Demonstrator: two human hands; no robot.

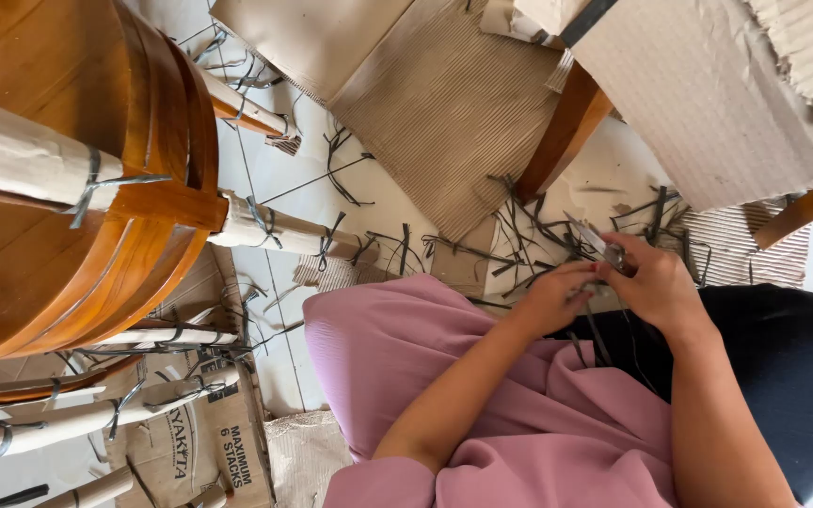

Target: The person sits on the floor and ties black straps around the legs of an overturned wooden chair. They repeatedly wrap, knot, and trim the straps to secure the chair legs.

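My right hand: my right hand is closed round the handles of a pair of small metal scissors, blades pointing away from me over the floor.
My left hand: my left hand touches the right one, fingers pinched on a thin dark plastic strap that trails back over my lap.
Where the strap is: between my two hands, just under the scissor blades; I cannot tell whether the blades are on it.
Done so far: beyond my hands lies a heap of cut dark strap pieces on the pale tiled floor, so I judge a good many lengths are already cut.
Also done: far to the left of my left hand, the wooden chair legs wrapped in brown paper are bound with strap, and so is the paper-wrapped rail on the curved orange-brown wooden chair frame.
Left to do: just past my right hand, a bare brown wooden leg pokes out from under sheets of corrugated cardboard, unwrapped as far as it shows.
Near my left elbow: a printed brown cardboard box.
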